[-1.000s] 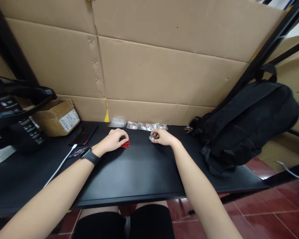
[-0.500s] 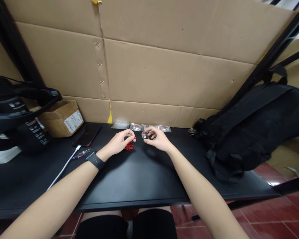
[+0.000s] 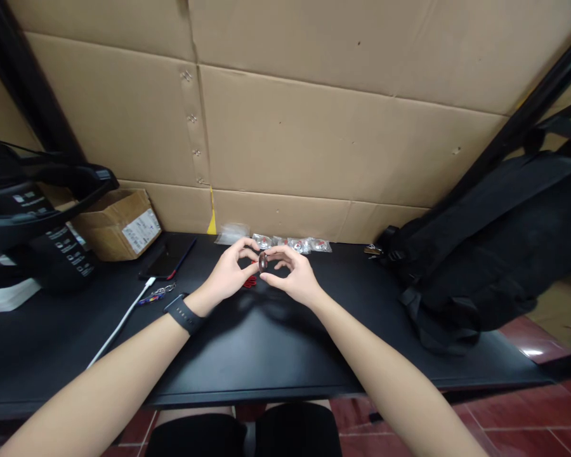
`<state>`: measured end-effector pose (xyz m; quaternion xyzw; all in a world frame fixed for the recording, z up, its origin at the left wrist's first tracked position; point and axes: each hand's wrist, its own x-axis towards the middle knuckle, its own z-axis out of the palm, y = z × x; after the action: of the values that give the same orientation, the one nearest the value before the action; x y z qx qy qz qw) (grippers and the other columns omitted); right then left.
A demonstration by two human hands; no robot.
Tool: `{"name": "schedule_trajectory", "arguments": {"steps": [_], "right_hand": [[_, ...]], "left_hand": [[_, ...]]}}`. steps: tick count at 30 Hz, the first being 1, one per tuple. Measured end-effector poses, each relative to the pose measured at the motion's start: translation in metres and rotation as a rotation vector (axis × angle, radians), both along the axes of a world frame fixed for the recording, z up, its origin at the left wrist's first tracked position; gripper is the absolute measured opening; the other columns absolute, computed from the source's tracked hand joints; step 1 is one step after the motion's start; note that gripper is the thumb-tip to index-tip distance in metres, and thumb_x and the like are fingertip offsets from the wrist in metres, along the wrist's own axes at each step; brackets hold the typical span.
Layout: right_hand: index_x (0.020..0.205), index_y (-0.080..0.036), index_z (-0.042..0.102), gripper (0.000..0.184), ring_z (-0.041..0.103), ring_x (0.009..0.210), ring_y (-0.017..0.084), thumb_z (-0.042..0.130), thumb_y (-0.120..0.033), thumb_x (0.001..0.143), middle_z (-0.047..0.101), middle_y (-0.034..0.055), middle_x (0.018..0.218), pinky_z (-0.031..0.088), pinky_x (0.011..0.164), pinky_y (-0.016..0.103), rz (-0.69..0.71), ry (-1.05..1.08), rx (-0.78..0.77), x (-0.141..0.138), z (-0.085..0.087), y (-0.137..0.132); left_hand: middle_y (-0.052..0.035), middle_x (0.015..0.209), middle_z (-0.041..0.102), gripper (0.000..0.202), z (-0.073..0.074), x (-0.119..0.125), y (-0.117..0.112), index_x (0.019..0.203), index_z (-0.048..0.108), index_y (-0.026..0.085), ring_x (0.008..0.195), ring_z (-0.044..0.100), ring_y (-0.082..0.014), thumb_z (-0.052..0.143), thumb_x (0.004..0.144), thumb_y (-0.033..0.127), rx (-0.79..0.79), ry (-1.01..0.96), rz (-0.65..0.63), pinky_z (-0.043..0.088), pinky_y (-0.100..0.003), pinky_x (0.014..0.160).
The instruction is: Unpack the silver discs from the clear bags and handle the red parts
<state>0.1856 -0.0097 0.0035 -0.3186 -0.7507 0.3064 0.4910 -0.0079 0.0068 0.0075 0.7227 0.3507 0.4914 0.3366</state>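
Over the middle of the black table, my two hands meet around a small round dark brown object (image 3: 263, 261) with a shiny edge; its exact kind is too small to make out. My right hand (image 3: 295, 274) pinches it from the right between thumb and fingers. From the left, the thumb and fingers of my left hand (image 3: 229, 271) close on its other side. A bundle of red cord (image 3: 250, 281) lies on the table just under the left fingertips, partly hidden by them. Behind the hands, several small clear packets (image 3: 299, 245) with red bits lie in a row.
A clear plastic bag (image 3: 232, 233) lies by the cardboard wall. On the left are a phone (image 3: 165, 260), white cable (image 3: 121, 324), keychain (image 3: 158, 294), open cardboard box (image 3: 117, 231) and large black bottle (image 3: 66, 254). A black backpack (image 3: 495, 247) fills the right side.
My hands have come together; the right hand has brought the round object left and turned it edge-on. My left fingers, earlier at the red cord, now touch the object.
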Motion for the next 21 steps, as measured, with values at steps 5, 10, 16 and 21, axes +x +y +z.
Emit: {"name": "schedule_trajectory", "arguments": {"steps": [5,10,16,21], "right_hand": [[0.110,-0.024,0.063,0.039,0.069,0.107,0.025,0.080,-0.035,0.077,0.072,0.0078,0.113,0.053,0.083,0.035,-0.003,0.017,0.002,-0.001,0.001,-0.002],[0.104,-0.023,0.063,0.039,0.072,0.101,0.024,0.081,-0.042,0.075,0.072,0.0074,0.109,0.054,0.074,0.031,-0.007,0.062,-0.101,-0.003,-0.003,0.001],[0.092,-0.020,0.063,0.036,0.069,0.083,0.017,0.077,-0.051,0.079,0.071,0.0036,0.091,0.054,0.076,0.030,0.032,0.123,-0.231,-0.001,-0.007,0.009],[0.088,-0.021,0.061,0.039,0.063,0.078,0.016,0.052,-0.058,0.095,0.064,0.0014,0.080,0.049,0.062,0.025,0.090,0.015,-0.283,0.003,-0.011,0.014]], "left_hand": [[0.0000,0.088,0.069,0.024,0.003,0.000,-0.004,0.103,0.052,0.023,0.085,0.070,-0.0177,0.067,0.084,0.025,0.055,0.036,0.009,0.051,-0.032,0.087],[0.0001,0.094,0.069,0.019,0.010,0.001,-0.016,0.100,0.055,0.023,0.091,0.069,-0.0193,0.061,0.083,0.017,0.234,0.270,0.183,0.046,-0.035,0.089],[-0.0005,0.097,0.073,0.017,0.011,0.006,-0.024,0.102,0.055,0.024,0.099,0.067,-0.0223,0.060,0.087,0.020,0.306,0.454,0.291,0.034,-0.039,0.093],[-0.0004,0.100,0.075,0.021,0.007,0.008,-0.024,0.106,0.052,0.025,0.105,0.066,-0.0239,0.062,0.088,0.025,0.281,0.486,0.294,0.029,-0.040,0.092]]}}
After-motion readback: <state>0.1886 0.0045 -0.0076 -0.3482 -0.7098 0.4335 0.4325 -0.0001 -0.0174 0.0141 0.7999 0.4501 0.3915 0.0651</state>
